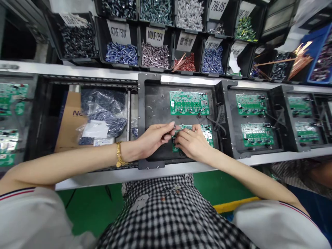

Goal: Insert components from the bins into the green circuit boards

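A black carrier tray (153,110) in front of me holds two green circuit boards. The far board (189,102) lies untouched. Both hands meet over the near board (209,133). My left hand (153,138), with a gold bracelet on its wrist, pinches something small at the board's left edge; the item is too small to name. My right hand (190,141) rests on the board, fingers curled and pressing near the same spot, covering much of it.
Black bins (121,53) of capacitors and other parts line the shelf behind, with labels such as 100UF/25V. More trays with green boards (250,103) sit to the right and left on the conveyor. A cardboard box (71,121) with plastic bags lies at left. Another person's sleeve shows at far right.
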A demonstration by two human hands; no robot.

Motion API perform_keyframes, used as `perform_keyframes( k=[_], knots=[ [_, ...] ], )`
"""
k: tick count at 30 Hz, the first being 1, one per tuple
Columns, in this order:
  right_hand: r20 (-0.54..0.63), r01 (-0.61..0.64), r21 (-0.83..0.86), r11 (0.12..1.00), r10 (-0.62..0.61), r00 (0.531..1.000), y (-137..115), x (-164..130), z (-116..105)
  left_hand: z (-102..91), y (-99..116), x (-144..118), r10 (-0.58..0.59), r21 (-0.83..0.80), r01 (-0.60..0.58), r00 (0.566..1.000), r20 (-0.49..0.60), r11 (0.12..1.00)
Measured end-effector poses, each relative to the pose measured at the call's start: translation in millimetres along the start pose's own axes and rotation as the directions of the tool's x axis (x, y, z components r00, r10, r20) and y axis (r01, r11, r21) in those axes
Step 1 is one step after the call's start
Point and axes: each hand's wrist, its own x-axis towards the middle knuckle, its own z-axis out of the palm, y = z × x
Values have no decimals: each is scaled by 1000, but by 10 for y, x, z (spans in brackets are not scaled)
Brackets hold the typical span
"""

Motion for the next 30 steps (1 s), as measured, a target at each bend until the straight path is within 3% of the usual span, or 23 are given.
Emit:
perform_keyframes(
  k=[3, 6, 10, 13, 17, 20, 23, 30],
  knots=[
    [-54, -78, 208, 975, 91, 994, 63, 4, -116, 0, -45, 13, 0, 6, 0, 1000, 22, 1000],
    [-216, -128, 359, 925, 216, 952, 135, 67, -287, 47, -37, 34, 42, 15, -42, 999, 29, 999],
    [-312, -28, 378, 925, 155, 937, 213, 244, -435, 126, 68, 91, 72, 7, -72, 997, 30, 997],
    [-276, -31, 321, 947, 125, 953, 366, 442, -427, 124, 188, 150, 61, -64, -63, 998, -21, 996],
    [-132, -97, 200, 975, 125, 983, 685, 736, -297, 61, 303, 206, -35, -93, 22, 991, -131, 995],
    [-37, -97, 179, 979, 106, 994, 846, 879, -212, 32, 335, 226, -74, -25, 72, 993, -96, 997],
    [-13, -82, 170, 982, 86, 996, 893, 925, -185, 27, 350, 245, -92, -23, 91, 994, -64, 996],
    [-18, -47, 90, 995, 49, 999, 866, 896, -190, 30, 353, 294, -91, -115, 79, 991, -101, 990]
  ],
)
